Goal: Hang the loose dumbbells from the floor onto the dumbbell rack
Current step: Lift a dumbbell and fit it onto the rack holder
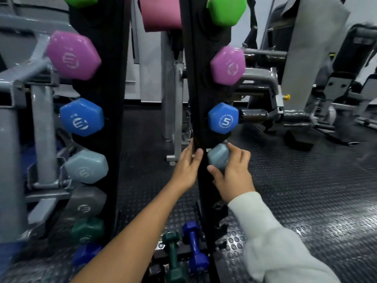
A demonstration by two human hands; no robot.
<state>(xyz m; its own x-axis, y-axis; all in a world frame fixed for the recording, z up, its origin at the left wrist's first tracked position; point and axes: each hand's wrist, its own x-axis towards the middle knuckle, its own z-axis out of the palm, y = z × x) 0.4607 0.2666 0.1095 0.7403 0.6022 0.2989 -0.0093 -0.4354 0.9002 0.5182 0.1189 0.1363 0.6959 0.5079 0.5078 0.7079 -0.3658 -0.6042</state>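
A tall black dumbbell rack (201, 82) stands right in front of me, with a second rack post (106, 99) to the left. My right hand (232, 174) grips the end of a pale grey-blue dumbbell (217, 157) at the rack's slot below the blue "5" dumbbell (223, 118). My left hand (186, 166) holds the rack's edge beside it, fingers curled behind the post. On the floor near the rack's foot lie a dark green dumbbell (173, 256) and a dark blue dumbbell (194, 246).
Green, purple, blue, grey, dark green and navy dumbbells hang on both posts, such as the purple one (73, 56). Grey gym machines (306, 78) stand left and right behind. Black studded rubber floor (306, 190) spreads to the right.
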